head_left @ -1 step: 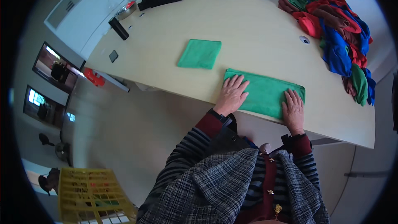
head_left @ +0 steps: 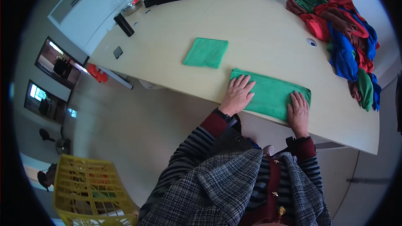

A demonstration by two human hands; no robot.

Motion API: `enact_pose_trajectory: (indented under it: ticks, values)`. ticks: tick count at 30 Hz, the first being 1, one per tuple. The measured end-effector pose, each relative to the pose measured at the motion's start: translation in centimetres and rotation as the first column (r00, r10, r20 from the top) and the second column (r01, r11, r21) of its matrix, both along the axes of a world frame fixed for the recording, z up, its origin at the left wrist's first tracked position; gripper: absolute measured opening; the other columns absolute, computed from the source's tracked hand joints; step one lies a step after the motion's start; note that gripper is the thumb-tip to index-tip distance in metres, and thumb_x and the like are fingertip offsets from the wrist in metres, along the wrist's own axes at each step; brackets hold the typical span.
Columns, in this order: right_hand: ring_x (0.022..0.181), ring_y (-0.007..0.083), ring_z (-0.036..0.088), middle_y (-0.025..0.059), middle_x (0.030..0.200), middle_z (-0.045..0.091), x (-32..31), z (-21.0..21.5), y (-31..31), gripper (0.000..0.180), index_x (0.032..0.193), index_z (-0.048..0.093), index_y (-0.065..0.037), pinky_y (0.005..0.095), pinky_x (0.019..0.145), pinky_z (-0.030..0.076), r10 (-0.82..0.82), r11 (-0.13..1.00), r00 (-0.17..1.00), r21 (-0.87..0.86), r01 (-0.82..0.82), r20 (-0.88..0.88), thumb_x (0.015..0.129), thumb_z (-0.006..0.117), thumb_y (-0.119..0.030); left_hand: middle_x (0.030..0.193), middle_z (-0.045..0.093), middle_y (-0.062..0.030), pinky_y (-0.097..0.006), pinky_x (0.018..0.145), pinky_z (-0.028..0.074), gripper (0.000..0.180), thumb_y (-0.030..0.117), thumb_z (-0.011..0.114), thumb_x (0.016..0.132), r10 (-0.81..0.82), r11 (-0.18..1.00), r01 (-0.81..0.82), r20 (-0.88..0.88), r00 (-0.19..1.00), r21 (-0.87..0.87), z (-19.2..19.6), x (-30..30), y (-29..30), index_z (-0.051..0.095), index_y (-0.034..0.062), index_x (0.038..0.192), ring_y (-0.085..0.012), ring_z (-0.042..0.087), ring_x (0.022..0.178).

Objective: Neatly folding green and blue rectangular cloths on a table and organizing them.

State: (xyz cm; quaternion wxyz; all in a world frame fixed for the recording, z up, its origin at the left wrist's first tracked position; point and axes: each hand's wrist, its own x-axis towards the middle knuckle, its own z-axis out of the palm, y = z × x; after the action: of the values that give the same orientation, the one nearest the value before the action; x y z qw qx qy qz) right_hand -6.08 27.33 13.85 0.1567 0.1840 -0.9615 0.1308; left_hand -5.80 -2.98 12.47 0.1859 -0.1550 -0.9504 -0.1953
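"Since both hands lie flat, how do you log the grip?"

"Left grip (head_left: 237, 95): wide open, fingers slightly spread, palm down on the long green cloth (head_left: 270, 96), left end. Right grip (head_left: 298, 109): also open, fingers straight and closer together, resting on the right end."

"Cloth location?"

"Right at the near edge of the bench (head_left: 159, 46), in front of the person. Can't tell if it overhangs."

"Hidden or unclear?"

"Palms cover parts of the cloth, lower left corner included. Yellow basket (head_left: 59, 184) cut off at the bottom; contents behind the slats hard to make out. Pieces in the cloth heap (head_left: 345, 21) overlap, can't count them."

"Materials, shapes?"

"Long cloth: soft-looking fabric, flat rectangle, hemmed far edge. Small green cloth (head_left: 205, 52): flat, near-square, apart from it. Heap: crumpled red, blue, green, brown fabric. Basket: slatted, plastic-looking. Bench: smooth, pale top."
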Motion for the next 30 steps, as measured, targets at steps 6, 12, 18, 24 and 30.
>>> enact_pose_trajectory:
  ticks: [6, 12, 18, 24, 30]
  values:
    - [0.144, 0.0347, 0.038, 0.0134, 0.151, 0.047, 0.1, -0.4, -0.6, 0.046, 0.141, 0.052, -0.006, 0.0471, 0.12, 0.028, 0.034, 0.999, 0.999, 0.023, -0.035, 0.023, 0.098, 0.054, -0.021, 0.151, 0.046, -0.0133, -0.049, 0.118, 0.028, 0.047, 0.032, 0.058, 0.098, 0.012, 1.0, -0.012, -0.021, 1.0, -0.002, -0.7, 0.3, -0.5, 0.055, 0.01, 0.139, -0.0322, 0.039, 0.141]
    - [0.145, 0.0357, 0.036, 0.0181, 0.152, 0.045, -2.9, 0.5, 1.6, 0.052, 0.146, 0.046, -0.004, 0.046, 0.12, 0.028, 0.187, 0.977, 0.955, 0.057, -0.205, 0.229, 0.099, 0.057, -0.024, 0.15, 0.046, -0.0135, -0.049, 0.118, 0.027, 0.047, 0.032, 0.058, 0.097, 0.014, 1.0, -0.013, -0.029, 0.999, 0.003, -0.3, 0.4, -0.3, 0.055, 0.0102, 0.139, -0.032, 0.039, 0.141]
    - [0.14, 0.0301, 0.044, 0.0187, 0.152, 0.046, -11.5, 8.9, 4.7, 0.058, 0.153, 0.04, -0.005, 0.0381, 0.117, 0.033, 0.222, 0.858, 0.973, -0.486, -0.166, 0.059, 0.104, 0.055, -0.033, 0.148, 0.048, -0.013, -0.048, 0.118, 0.027, 0.047, 0.031, 0.06, 0.096, 0.034, 0.999, -0.033, -0.035, 0.999, 0.009, -0.1, 0.8, -0.3, 0.057, 0.0103, 0.138, -0.0313, 0.04, 0.141]
    - [0.137, 0.0259, 0.048, 0.0148, 0.149, 0.051, -10.0, 10.8, 5.3, 0.054, 0.151, 0.043, -0.005, 0.0367, 0.113, 0.037, 0.464, 0.824, 0.827, -0.498, -0.27, 0.319, 0.105, 0.054, -0.031, 0.145, 0.05, -0.0133, -0.049, 0.117, 0.029, 0.046, 0.031, 0.061, 0.094, 0.068, 0.998, -0.069, -0.137, 0.988, -0.004, -2.1, 2.6, 0.3, 0.059, 0.0096, 0.135, -0.0316, 0.04, 0.139]
    - [0.131, 0.0221, 0.053, 0.0127, 0.144, 0.056, -7.4, 11.4, 8.2, 0.049, 0.148, 0.047, -0.004, 0.0341, 0.111, 0.039, 0.396, 0.796, 0.886, -0.571, -0.199, 0.243, 0.104, 0.055, -0.026, 0.141, 0.051, -0.0145, -0.051, 0.115, 0.031, 0.045, 0.031, 0.061, 0.093, 0.069, 0.997, -0.072, -0.192, 0.979, -0.011, -0.4, 5.0, 1.3, 0.061, 0.0084, 0.132, -0.0323, 0.042, 0.137]
